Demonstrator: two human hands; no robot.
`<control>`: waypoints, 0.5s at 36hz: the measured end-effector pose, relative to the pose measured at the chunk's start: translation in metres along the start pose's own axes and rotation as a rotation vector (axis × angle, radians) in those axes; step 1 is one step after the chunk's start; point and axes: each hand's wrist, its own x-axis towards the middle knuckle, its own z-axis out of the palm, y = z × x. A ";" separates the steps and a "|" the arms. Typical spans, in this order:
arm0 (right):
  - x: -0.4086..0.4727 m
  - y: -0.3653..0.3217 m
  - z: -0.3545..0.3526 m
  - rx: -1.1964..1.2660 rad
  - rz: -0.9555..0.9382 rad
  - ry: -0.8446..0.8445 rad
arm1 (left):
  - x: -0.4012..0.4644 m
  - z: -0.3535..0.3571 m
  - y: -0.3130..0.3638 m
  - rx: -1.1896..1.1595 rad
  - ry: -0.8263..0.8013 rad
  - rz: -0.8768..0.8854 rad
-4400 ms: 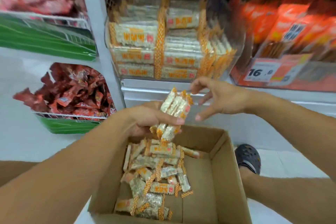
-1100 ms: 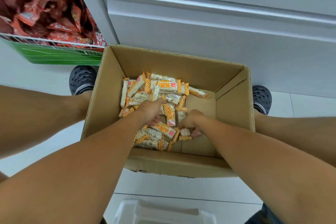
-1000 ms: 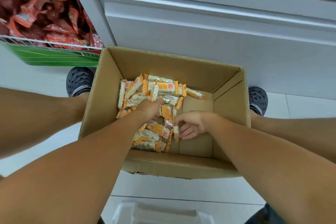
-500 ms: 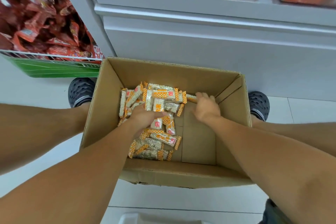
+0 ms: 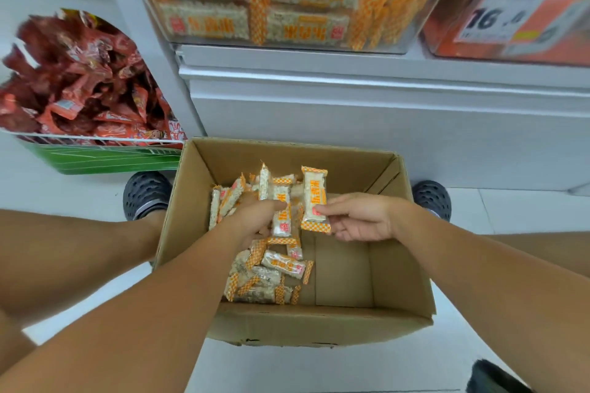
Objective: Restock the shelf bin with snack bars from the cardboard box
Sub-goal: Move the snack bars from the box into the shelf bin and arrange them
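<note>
Cardboard box (image 5: 399, 265) walls surround both hands. Right hand (image 5: 360, 217) pinches one snack bar (image 5: 314, 198) upright. Left hand (image 5: 255, 220) grips several bars (image 5: 281, 210), its fingers hidden beneath them.

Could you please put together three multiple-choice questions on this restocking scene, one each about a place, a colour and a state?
1. Where do the loose snack bars lie in the cardboard box?
A. along its left side
B. along its right side
C. all over the floor of it

2. What colour are the checked ends of the wrappers?
A. blue
B. orange
C. green

3. What is the right hand doing?
A. resting flat on the box rim
B. hanging idle
C. pinching one bar upright

Answers:
1 A, the right part of the box floor is bare cardboard.
2 B, orange checks show at both ends of each bar.
3 C, thumb and fingers hold the bar's lower end beside the left hand, which grips several bars.
</note>
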 end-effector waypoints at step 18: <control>-0.200 -0.201 0.094 -0.427 -0.590 0.220 | -0.172 -0.044 0.213 0.455 -0.060 0.717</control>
